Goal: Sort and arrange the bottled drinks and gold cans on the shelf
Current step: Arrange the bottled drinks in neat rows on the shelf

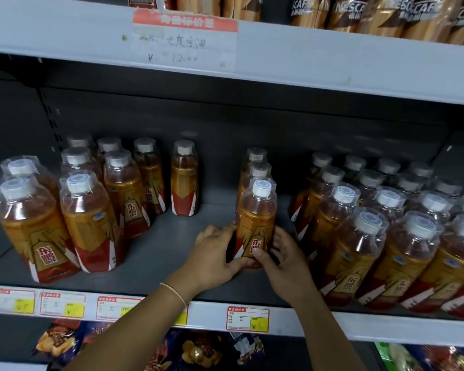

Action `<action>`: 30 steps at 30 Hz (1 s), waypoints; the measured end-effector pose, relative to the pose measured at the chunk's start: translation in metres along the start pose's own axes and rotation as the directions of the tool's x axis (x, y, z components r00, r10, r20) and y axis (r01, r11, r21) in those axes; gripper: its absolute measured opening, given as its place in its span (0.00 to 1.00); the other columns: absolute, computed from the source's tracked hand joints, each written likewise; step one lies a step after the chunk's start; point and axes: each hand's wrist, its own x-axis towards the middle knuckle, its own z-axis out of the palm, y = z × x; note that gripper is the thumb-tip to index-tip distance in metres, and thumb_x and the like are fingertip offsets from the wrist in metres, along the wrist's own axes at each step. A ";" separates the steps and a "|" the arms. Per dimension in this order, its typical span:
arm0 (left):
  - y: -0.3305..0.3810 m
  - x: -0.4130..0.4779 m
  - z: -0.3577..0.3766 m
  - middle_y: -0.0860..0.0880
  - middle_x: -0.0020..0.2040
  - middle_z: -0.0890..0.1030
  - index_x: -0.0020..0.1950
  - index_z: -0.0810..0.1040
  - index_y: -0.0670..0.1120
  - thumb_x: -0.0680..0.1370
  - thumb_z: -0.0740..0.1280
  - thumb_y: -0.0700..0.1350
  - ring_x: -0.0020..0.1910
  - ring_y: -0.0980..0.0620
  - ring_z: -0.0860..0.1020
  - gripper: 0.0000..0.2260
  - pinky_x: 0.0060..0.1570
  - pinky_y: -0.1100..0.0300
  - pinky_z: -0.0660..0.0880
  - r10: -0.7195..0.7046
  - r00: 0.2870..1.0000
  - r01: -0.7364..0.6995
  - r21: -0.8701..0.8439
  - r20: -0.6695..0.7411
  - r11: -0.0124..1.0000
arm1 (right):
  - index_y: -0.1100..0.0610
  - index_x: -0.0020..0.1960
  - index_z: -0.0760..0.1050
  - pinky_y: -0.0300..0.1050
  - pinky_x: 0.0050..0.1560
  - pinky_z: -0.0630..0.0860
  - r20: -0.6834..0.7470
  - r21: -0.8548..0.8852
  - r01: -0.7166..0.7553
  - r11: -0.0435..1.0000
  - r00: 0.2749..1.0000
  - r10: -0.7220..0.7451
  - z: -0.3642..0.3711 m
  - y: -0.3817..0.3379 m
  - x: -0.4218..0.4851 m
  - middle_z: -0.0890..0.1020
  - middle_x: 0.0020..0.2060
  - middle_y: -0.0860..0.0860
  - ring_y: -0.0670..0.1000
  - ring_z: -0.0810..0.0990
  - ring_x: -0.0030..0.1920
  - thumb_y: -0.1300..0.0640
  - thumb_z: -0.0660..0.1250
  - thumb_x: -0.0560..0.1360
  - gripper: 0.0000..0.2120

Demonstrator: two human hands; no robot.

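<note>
Grasping the lower part of one upright bottle (256, 223), the fingers (212, 232) of the left hand (214, 255) curled round its left side while the fingers (280, 238) of the right hand (285, 261) wrapped its right side, the right thumb lying across the red and gold label. This bottle stood on the grey shelf (166, 247) near the front edge, at the head of a short single file; two more bottles (257, 170) stood directly behind it. A thin bracelet (173, 290) circled the left wrist.

To the left, across a bare strip of shelf, a lone bottle (184, 180) stood upright toward the back. Farther left, a cluster of bottles (91, 223) filled several rows. To the right, just beside the held bottle, a dense block of bottles (386, 236) ran from front to back. All carried white caps under clear wrap and amber liquid.

Price tags (247, 318) lined the front rail of the shelf. On the upper shelf (332, 62) a handwritten price label (185, 41) was fixed to the edge, with gold and brown coffee drinks (359, 14) above it. Snack bags (198, 352) lay on the level below.
</note>
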 end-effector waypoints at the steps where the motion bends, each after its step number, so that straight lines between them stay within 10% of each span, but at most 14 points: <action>1: 0.000 0.001 0.000 0.52 0.62 0.76 0.73 0.65 0.51 0.71 0.63 0.70 0.59 0.53 0.67 0.37 0.63 0.55 0.64 0.001 1.000 -0.001 0.006 -0.002 1.000 | 0.45 0.71 0.67 0.38 0.68 0.70 -0.003 -0.001 0.001 1.000 1.000 -0.001 0.000 0.001 0.000 0.76 0.65 0.41 0.38 0.73 0.65 0.55 0.72 0.75 0.27; 19: 0.005 0.000 -0.002 0.53 0.62 0.77 0.71 0.68 0.52 0.71 0.64 0.69 0.58 0.53 0.69 0.34 0.62 0.55 0.66 0.001 0.999 0.000 0.032 -0.034 0.999 | 0.46 0.67 0.70 0.43 0.64 0.73 -0.137 -0.125 0.007 0.992 0.990 -0.025 0.005 -0.005 -0.005 0.77 0.62 0.44 0.42 0.75 0.63 0.52 0.74 0.73 0.25; 24: 0.001 -0.002 -0.019 0.51 0.62 0.79 0.68 0.72 0.51 0.74 0.67 0.64 0.59 0.50 0.72 0.28 0.61 0.56 0.67 0.044 0.999 -0.045 0.044 0.016 0.998 | 0.46 0.43 0.71 0.29 0.40 0.72 -0.330 -0.400 0.191 0.896 0.882 -0.335 0.021 -0.025 -0.027 0.75 0.41 0.44 0.41 0.76 0.42 0.57 0.77 0.70 0.15; 30: -0.026 -0.007 -0.063 0.40 0.60 0.79 0.67 0.73 0.41 0.77 0.66 0.42 0.60 0.41 0.75 0.18 0.59 0.54 0.72 -0.165 0.975 0.170 0.022 -0.148 0.985 | 0.53 0.58 0.77 0.29 0.45 0.74 -0.177 -0.282 0.466 0.839 0.834 -0.523 0.079 -0.067 -0.016 0.79 0.48 0.44 0.40 0.79 0.45 0.59 0.68 0.75 0.12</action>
